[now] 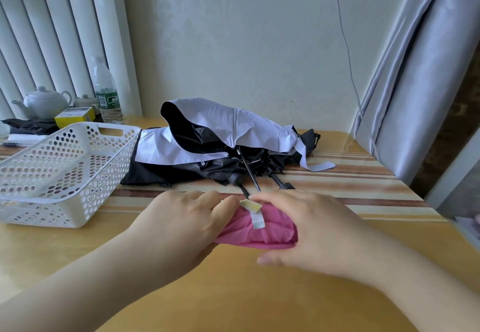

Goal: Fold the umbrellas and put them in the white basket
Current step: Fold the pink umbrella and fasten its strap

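Pink umbrella (259, 233): lying gathered on the counter (233, 292), both hands wrapping around the bundle, its pale closing strap (255, 214) sticking up between them.
Left hand (181, 225): fingers (207, 199) curling over the left end of the pink bundle and pinching near the strap's tab.
Right hand (309, 225): fingers curling around the right end, thumb tucking in below; the far fingertips are hidden.
How it is likely handling: light, soft and slippery cloth over thin stiff ribs, so it is probably springing loose unless squeezed; the best hold is looking like a full wrap around the middle, with the strap pulled tight by its tab.
Black and white umbrella (220, 134): sprawling unfolded just beyond the fingers, its dark handles (284, 185) pointing toward the hands; probably floppy and awkward, better taken by the handle and shaft than by the cloth.
White basket (65, 170): sitting to the left of the left fingers, near but apart, holding no umbrella.
Also in shot: a teapot (45, 101), a water bottle (106, 92) and a yellow box (75, 118) standing far beyond the basket, a grey curtain (415, 85) hanging off to the right.
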Demonstrator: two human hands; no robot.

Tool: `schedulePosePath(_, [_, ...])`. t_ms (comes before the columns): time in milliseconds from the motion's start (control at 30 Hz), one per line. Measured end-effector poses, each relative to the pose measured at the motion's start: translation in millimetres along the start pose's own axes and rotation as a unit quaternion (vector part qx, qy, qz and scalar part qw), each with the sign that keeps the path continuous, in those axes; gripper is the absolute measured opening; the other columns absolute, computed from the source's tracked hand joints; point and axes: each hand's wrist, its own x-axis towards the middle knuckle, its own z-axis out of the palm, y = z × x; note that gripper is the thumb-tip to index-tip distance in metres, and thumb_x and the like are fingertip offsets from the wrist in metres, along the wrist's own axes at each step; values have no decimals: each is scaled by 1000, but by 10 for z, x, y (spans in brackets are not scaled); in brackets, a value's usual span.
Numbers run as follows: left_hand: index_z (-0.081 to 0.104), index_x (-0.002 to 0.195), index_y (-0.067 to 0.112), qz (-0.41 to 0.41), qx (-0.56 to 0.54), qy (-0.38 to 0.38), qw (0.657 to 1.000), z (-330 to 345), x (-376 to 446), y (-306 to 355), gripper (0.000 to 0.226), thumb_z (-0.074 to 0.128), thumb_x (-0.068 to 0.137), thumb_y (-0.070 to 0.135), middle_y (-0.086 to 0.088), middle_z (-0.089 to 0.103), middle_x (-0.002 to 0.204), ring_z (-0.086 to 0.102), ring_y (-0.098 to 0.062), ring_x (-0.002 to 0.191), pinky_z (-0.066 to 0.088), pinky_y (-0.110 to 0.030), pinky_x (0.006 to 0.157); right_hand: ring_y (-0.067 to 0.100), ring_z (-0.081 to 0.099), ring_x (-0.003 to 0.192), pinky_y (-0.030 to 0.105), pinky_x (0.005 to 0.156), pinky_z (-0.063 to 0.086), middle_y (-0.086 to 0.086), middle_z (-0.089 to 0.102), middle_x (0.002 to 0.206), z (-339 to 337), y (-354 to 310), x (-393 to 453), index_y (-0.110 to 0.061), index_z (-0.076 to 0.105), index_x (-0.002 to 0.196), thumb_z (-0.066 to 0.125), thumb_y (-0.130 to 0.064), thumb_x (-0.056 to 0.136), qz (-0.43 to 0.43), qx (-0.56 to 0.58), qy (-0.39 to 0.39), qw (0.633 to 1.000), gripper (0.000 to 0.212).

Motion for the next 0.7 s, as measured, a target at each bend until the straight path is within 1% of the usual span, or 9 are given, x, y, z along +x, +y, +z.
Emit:
schedulePosePath(67, [58,103,12,2,1,-11,1000,32,-30,11,53,79,57,27,1,61,74,61,-23,56,48,-32,41,-19,45,113,10,94,40,-38,51,120,-90,34,-26,-56,41,125,64,-67,74,8,221,-31,975,57])
schedulePosePath(100, [58,104,13,2,-2,-13,1000,36,-37,14,53,79,57,28,1,61,73,61,-23,56,48,-31,41,-15,47,116,12,96,40,-35,54,121,-99,61,-16,-57,44,122,62,-62,80,-1,257,-15,966,46])
schedulePosePath(167, [58,103,12,1,-5,-15,1000,5,-22,21,57,80,53,27,1,61,72,61,-22,55,47,-28,40,-8,53,113,13,93,42,-30,58,116,-88,49,31,-51,55,115,64,-45,87,-3,252,12,968,30])
schedulePosePath(267, [52,99,11,-2,-5,8,1000,-80,23,46,63,81,44,21,1,58,66,58,-22,48,39,-23,36,-7,59,98,11,85,44,-26,64,100,-34,-8,115,-36,69,100,73,-29,84,10,247,34,968,17])
schedulePosePath(400, [43,103,11,-6,-28,24,999,-88,4,66,67,83,48,14,-1,56,65,56,-25,48,39,-25,36,2,67,87,34,89,52,-12,73,89,-36,-27,203,-30,74,86,76,-27,81,74,323,9,943,7])
schedulePosePath(467, [44,109,11,-4,-23,21,1000,-73,-23,64,63,78,57,18,-2,59,68,57,-26,51,42,-28,37,18,69,91,46,91,52,-1,74,91,-36,-17,235,-25,76,87,73,-31,83,90,354,-8,931,7])
schedulePosePath(533, [45,114,13,-4,-18,16,1000,-60,-43,68,59,73,64,23,-1,58,68,58,-25,52,44,-29,38,32,66,97,52,93,49,6,74,92,-30,-18,247,-21,75,84,70,-36,84,100,371,-17,923,16])
schedulePosePath(633, [44,119,17,-3,-16,17,1000,-32,-58,86,51,65,72,23,-1,54,66,56,-25,51,42,-30,37,30,66,89,49,90,50,0,73,82,0,-29,273,-23,75,72,67,-34,87,110,361,-13,926,20])
schedulePosePath(700, [42,124,23,1,-10,24,1000,-3,-67,95,55,59,72,17,-2,51,65,52,-25,48,39,-30,37,20,68,79,37,86,54,-1,73,76,31,-21,311,-19,73,67,67,-23,89,149,388,5,910,24])
